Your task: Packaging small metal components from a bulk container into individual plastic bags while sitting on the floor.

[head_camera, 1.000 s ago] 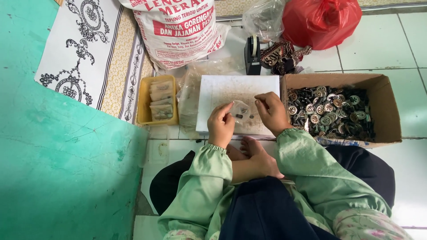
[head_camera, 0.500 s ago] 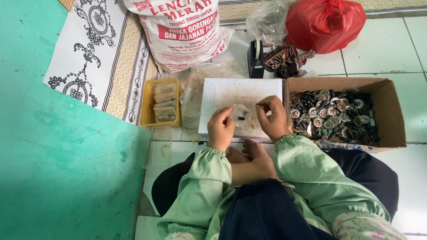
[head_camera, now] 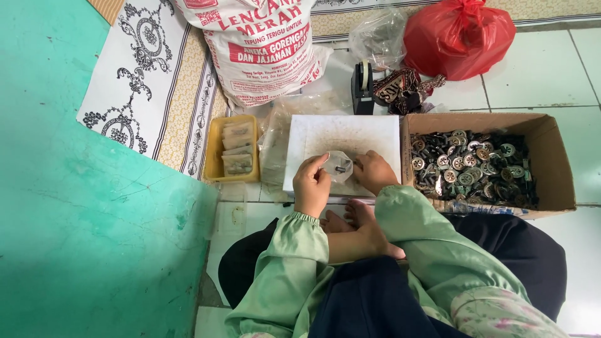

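Nearest the camera: the person sits on the tiled floor [head_camera: 588, 62] with legs folded, in dark trousers and pale green sleeves; a bare foot [head_camera: 360, 216] shows between the forearms.

Left hand [head_camera: 311, 186]: grip closed, fingertips pinching the left edge of a small clear plastic bag [head_camera: 339, 166]. Right hand [head_camera: 374, 171]: grip closed on the right edge of the same bag, fingers curled. A small dark metal piece shows through the plastic; its kind cannot be told. The bag is held just above a white board [head_camera: 341, 128] that lies flat on the floor, its surface speckled with grey dust.

Just right of the board, touching or nearly touching its edge: an open cardboard box [head_camera: 554, 156], filled with round metal parts [head_camera: 472, 166], silver and dark, heaped loosely.

Left of the board: crumpled clear plastic [head_camera: 275, 141], then a yellow tray [head_camera: 215, 156] holding a stack of small filled clear bags [head_camera: 238, 147].

Beyond the board: a black tape dispenser [head_camera: 362, 84], upright, with a patterned dark cloth item [head_camera: 404, 87] beside it. Further out: a large white printed sack [head_camera: 263, 44], a grey-clear plastic bag [head_camera: 379, 37] and a knotted red plastic bag [head_camera: 460, 37], the last two side by side.

Far left: a patterned mat [head_camera: 156, 94] and a green painted surface [head_camera: 75, 219].
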